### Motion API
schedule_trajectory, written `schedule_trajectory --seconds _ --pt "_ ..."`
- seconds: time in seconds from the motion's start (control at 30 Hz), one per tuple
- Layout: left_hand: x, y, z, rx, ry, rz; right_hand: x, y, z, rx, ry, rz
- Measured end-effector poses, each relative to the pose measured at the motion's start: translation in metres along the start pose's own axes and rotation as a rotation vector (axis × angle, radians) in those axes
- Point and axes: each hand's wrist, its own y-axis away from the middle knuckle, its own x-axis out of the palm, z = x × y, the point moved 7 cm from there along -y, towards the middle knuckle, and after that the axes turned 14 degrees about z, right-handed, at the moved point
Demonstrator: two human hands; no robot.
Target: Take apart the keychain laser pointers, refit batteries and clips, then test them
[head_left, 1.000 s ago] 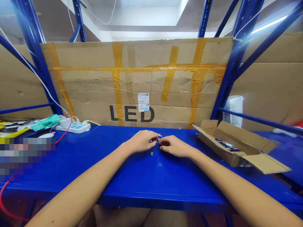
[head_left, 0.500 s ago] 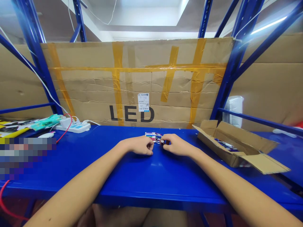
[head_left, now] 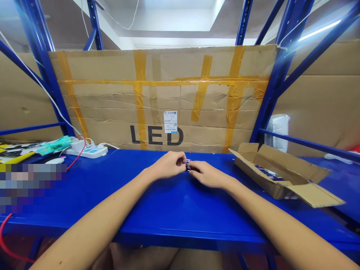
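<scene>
Head camera: with the meeting point of the hands as the clock's centre, the left hand is half curled and the right hand bends low with its fingers together, both sets of fingertips meeting at a small, dark, glossy piece; which of them grips it, I cannot tell. Slender, shiny pens peep out just beyond the fingertips at 12 o'clock, mostly hidden. At 3 o'clock an open, oblong box of thin brown cardboard, flaps splayed, holds more slim, metallic-looking pens. Beneath lies a smooth, glossy blue tabletop. A white plastic power strip sits at 9 o'clock. At 12, a broad, creased corrugated carton, banded with amber tape and printed LED, stands between blue metal posts at 10 and 2, below a pale ceiling.
</scene>
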Motion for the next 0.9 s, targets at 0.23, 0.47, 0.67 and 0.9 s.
schedule_trajectory --seconds 0.23,0.47,0.67,0.9 --pt "-0.001 -0.001 0.002 0.007 0.068 -0.012 -0.003 0.001 -0.004 -0.049 -0.039 -0.132" --pt "0.002 -0.002 0.004 0.035 0.187 -0.058 -0.015 0.009 -0.003 0.008 -0.05 -0.299" --pt "0.009 -0.003 0.005 0.046 0.269 -0.046 -0.019 0.012 0.004 -0.066 0.03 -0.312" --pt "0.012 -0.004 0.004 0.042 0.295 -0.048 -0.015 0.011 0.003 -0.082 0.082 -0.249"
